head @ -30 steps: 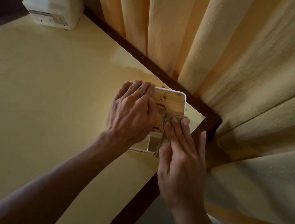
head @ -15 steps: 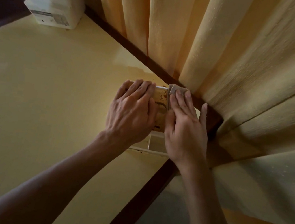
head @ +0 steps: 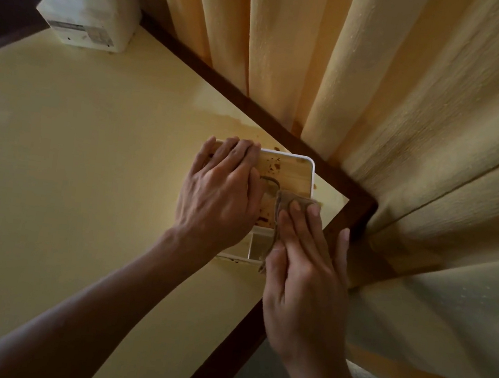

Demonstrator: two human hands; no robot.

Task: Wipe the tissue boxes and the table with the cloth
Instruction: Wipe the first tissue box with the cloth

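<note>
- A white tissue box (head: 289,170) with a stained wooden top is seen near the right corner of the yellow surface (head: 84,165), just beside its dark wooden edge (head: 353,216).
- The left side of the box top is covered by the left hand (head: 218,197), laid flat with fingers nearly straight and together, nothing being gripped.
- A brown cloth (head: 291,201) is pressed onto the near right part of the box top by the straight fingers of the right hand (head: 306,277); part of the cloth is hidden beneath the palm, and an edge hangs over the box's near side.
- Dark spots are visible on the uncovered wood at the far end of the top.
- A second white tissue box (head: 85,5) is placed well apart at the far left corner.
- Yellow curtains (head: 385,79) are hung along the far and right sides.
</note>
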